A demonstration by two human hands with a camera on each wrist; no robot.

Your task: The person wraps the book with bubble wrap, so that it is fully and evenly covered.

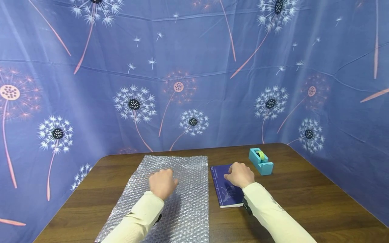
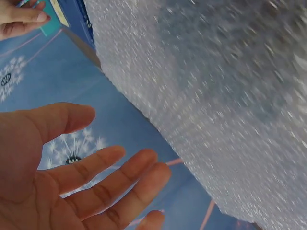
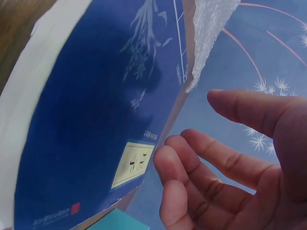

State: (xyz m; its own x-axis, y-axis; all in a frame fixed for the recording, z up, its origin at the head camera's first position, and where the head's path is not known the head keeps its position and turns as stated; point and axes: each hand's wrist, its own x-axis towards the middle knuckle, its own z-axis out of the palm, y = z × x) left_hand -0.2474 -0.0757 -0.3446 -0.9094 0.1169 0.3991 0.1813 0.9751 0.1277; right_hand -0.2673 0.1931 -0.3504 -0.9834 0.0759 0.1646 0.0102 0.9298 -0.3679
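The right hand (image 1: pixel 240 174) hovers over the blue book (image 1: pixel 222 187), its fingers loosely bent, thumb apart. The left hand (image 1: pixel 162 183), thumb and relaxed fingers apart, hangs over the bubble wrap (image 1: pixel 192 199), which lies just left of the book on the table (image 1: pixel 307 192). Right of the book, a turquoise dispenser (image 1: pixel 266 169) holds a yellow-green tape roll (image 1: pixel 261 155).

cannot make out any full word. on the dark blue book (image 3: pixel 91 120), in the right wrist view, bears a cream label (image 3: pixel 125 170) with dark characters, too blurred to read. carries a short row of pale print (image 3: pixel 150 135) beside that label, and near a corner a small red square (image 3: pixel 75 208) by a faint line of lettering (image 3: pixel 52 219). in the head view, shows tiny pale print along the bound edge and dark marks (image 1: pixel 277 204) like lettering on the right sleeve (image 1: pixel 270 214), illegible.
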